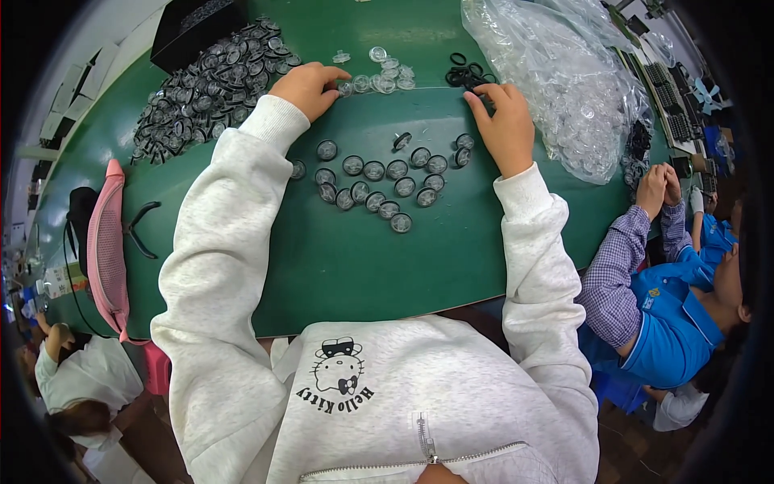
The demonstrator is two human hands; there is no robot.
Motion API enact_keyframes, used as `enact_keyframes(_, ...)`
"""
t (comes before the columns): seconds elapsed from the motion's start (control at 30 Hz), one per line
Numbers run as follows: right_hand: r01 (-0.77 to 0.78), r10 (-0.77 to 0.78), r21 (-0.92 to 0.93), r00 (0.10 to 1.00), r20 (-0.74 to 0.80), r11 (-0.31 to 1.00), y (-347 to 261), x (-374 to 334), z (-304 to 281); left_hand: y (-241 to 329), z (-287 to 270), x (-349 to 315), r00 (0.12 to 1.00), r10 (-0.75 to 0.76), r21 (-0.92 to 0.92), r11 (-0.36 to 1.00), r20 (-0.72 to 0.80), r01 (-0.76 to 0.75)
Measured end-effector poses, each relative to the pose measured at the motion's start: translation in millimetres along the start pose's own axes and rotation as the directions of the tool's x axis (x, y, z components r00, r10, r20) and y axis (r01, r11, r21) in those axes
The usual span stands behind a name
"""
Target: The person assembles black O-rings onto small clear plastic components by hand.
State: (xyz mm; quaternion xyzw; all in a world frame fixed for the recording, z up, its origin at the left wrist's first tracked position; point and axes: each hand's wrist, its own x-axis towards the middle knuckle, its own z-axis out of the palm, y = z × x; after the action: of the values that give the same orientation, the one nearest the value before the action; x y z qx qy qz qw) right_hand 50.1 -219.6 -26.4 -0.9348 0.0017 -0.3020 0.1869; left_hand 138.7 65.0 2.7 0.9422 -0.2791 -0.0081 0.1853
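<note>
At the far side of the green table, my left hand [308, 90] has its thumb and forefinger closed around a clear plastic disc [345, 89], at the left end of a loose group of similar clear discs [387, 83]. My right hand [505, 121] reaches to the near edge of a small heap of black rubber rings [468, 74]. Its thumb and fingers are apart, and I see nothing held in them. Between my forearms lie several clear discs with black rims [373, 170], scattered singly and in touching pairs.
A large pile of black-rimmed discs [214, 89] lies at the far left beside a black box [193, 36]. Clear plastic bags of parts [572, 105] lie at the far right. A pink pouch [111, 250] and black-handled pliers [139, 230] rest at left. A co-worker [661, 306] sits at right.
</note>
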Motion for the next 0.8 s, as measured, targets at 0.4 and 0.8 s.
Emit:
enact_keyframes(0.4, -0.012, 0.061, 0.576, 0.996, -0.065, 0.817, -44, -12, -38, 48, -20, -53, 0.992, -0.039, -0.530, 0.847, -0.119, -0.030)
enact_keyframes(0.8, -0.619, -0.222, 0.785, 0.765, 0.604, 0.002, -94, -50, -54, 98, 16, -130, 0.989, -0.148, -0.989, -0.143, -0.002, -0.024)
